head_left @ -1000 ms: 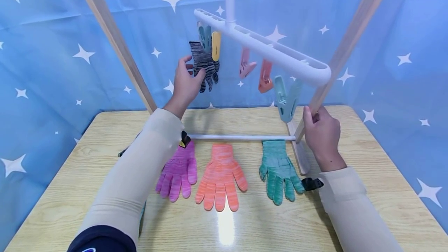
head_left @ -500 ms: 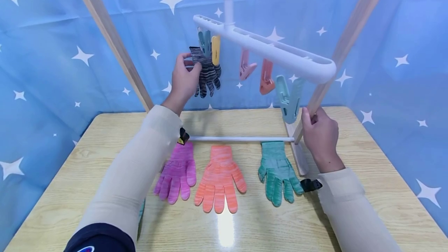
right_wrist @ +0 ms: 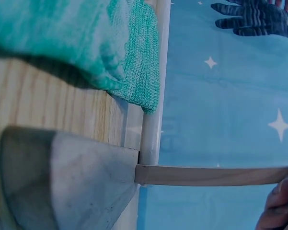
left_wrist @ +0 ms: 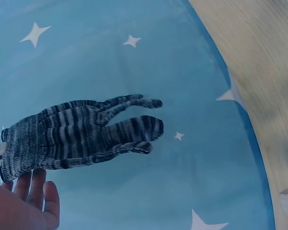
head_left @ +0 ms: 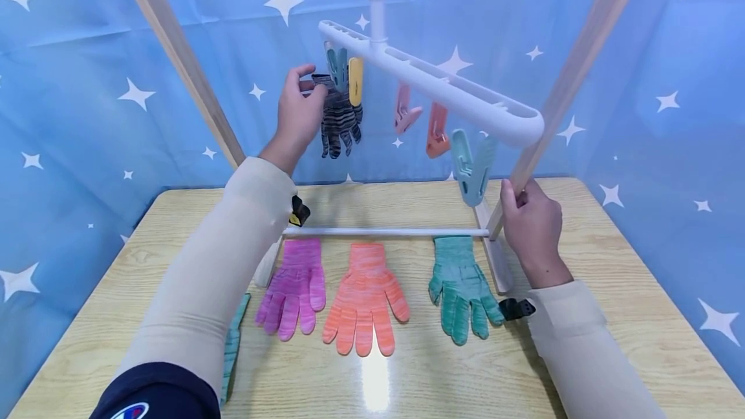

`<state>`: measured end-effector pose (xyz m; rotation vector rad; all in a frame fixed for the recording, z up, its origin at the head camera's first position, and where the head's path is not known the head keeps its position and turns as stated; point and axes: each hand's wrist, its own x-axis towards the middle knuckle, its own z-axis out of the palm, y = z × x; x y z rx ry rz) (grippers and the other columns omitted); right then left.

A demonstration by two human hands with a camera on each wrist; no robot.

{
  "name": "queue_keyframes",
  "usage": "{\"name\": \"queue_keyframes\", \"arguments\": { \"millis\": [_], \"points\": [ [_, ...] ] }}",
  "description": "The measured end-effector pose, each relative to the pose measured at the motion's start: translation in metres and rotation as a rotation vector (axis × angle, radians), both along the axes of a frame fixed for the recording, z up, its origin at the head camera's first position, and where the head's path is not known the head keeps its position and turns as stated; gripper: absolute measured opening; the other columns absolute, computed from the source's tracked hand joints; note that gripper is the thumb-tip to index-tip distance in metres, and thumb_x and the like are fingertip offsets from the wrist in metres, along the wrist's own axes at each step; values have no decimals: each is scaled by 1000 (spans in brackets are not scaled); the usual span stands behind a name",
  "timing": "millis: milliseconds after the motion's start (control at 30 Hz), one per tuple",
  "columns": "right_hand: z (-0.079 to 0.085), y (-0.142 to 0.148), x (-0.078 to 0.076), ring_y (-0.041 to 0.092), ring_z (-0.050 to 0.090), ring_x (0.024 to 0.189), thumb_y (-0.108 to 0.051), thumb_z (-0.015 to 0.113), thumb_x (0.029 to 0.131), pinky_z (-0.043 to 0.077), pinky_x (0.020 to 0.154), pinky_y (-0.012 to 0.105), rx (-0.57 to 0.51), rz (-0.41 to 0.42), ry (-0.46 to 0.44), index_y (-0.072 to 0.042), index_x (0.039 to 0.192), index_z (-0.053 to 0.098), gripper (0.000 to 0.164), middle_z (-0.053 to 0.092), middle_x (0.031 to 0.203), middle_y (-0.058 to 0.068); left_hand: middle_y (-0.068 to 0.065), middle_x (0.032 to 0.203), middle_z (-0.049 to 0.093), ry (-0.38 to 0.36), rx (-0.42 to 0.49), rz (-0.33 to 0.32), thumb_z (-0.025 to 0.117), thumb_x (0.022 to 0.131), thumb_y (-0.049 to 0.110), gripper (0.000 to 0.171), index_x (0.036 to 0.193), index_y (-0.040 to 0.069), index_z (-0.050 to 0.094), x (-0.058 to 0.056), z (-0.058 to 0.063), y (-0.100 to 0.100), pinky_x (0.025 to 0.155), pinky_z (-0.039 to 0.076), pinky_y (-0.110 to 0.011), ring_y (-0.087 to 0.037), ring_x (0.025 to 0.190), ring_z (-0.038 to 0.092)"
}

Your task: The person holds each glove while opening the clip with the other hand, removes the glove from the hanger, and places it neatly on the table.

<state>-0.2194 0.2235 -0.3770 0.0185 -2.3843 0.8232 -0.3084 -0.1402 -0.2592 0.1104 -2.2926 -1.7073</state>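
Note:
A black-and-grey striped knit glove [head_left: 339,123] hangs cuff up from a blue-green clothespin [head_left: 337,68] at the far end of a white hanger [head_left: 442,83]. My left hand [head_left: 298,112] pinches the glove's cuff edge, thumb in front and fingers partly hidden behind. In the left wrist view, the striped glove [left_wrist: 76,136] lies across the picture, with the left hand [left_wrist: 26,203] at its cuff. My right hand [head_left: 534,228] grips the lower part of a wooden post [head_left: 559,96]; the right wrist view shows its fingers [right_wrist: 277,208] at the post [right_wrist: 215,176].
Purple [head_left: 295,290], orange [head_left: 368,299] and green [head_left: 460,290] gloves lie flat on the table [head_left: 617,315]. Another green item [head_left: 231,348] shows beside the left sleeve. Yellow [head_left: 355,81], pink [head_left: 404,108], orange and teal clothespins hang from the hanger. A white rod [head_left: 384,232] joins the stand's feet.
My left hand has slid up and left along the striped glove, from its palm area to its cuff. The hanger has swayed slightly. The right hand has stayed on the post.

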Motion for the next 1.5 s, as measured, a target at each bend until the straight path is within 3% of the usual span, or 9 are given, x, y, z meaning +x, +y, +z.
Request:
{"name": "queue_keyframes", "arguments": {
  "millis": [233,600,900,1233,1367,1500],
  "points": [
    [0,0,-2,33,62,58,-39,48,104,36,40,26,-2,3,5,4,105,64,46,62,68,21,3,145,47,-45,74,-12,46,106,33,44,149,35,39,-5,10,2,105,44,-31,-13,127,49],
    [-1,1,-3,34,62,56,-39,47,105,36,39,28,18,6,0,4,104,64,47,63,69,23,5,149,50,-46,131,-70,49,105,36,44,148,35,42,-7,16,4,119,33,-38,-10,137,45],
    [-3,1,-4,27,54,48,-42,46,104,35,38,30,18,3,-24,5,109,62,49,60,66,20,3,143,54,-17,164,-85,50,105,32,40,144,29,46,-7,19,5,115,37,-34,-11,133,48],
    [-1,0,-6,16,52,48,-46,48,102,36,39,30,-6,8,-72,1,121,57,52,60,70,17,3,146,49,-33,255,-88,53,104,27,39,142,30,48,-3,22,7,105,44,-35,-13,130,48],
    [1,-1,-6,9,47,46,-47,51,101,36,41,28,-31,-12,-30,-1,130,53,54,58,67,13,1,140,53,-28,242,-102,52,104,26,37,141,27,49,-2,20,7,103,45,-35,-14,128,49],
    [3,-2,-5,4,40,44,-42,52,99,33,44,23,-87,-36,98,-3,127,49,48,51,59,5,0,138,55,-19,231,-106,52,104,26,36,140,26,50,-1,17,6,103,45,-35,-14,128,50]
  ]
}}
